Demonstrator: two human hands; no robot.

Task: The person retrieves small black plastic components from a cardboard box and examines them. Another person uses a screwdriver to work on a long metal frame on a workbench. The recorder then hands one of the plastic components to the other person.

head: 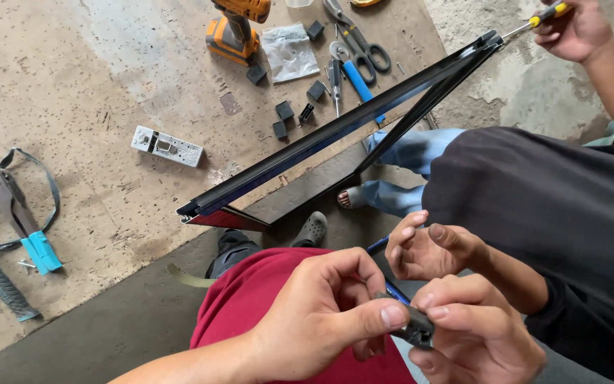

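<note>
My left hand (pixel 321 313) and my right hand (pixel 477 338) meet low in the view above my red trousers (pixel 250 306). Together they pinch a small dark grey part (pixel 415 326) between thumbs and fingertips. A thin blue-handled tool (pixel 379 245) shows just behind it. A co-worker in a black shirt (pixel 556 206) has one hand (pixel 428 249) curled right beside mine. That person's other hand (pixel 577 28) holds a yellow-handled screwdriver (pixel 545 16) at the far corner of a long black metal frame (pixel 335 128).
On the concrete floor lie an orange cordless drill (pixel 232 28), snips (pixel 360 39), a clear plastic bag (pixel 289 50), several small black blocks (pixel 286 110), a grey metal lock piece (pixel 167 146) and a cyan-handled riveter (pixel 26 227). A grey shoe (pixel 312 229) rests under the frame.
</note>
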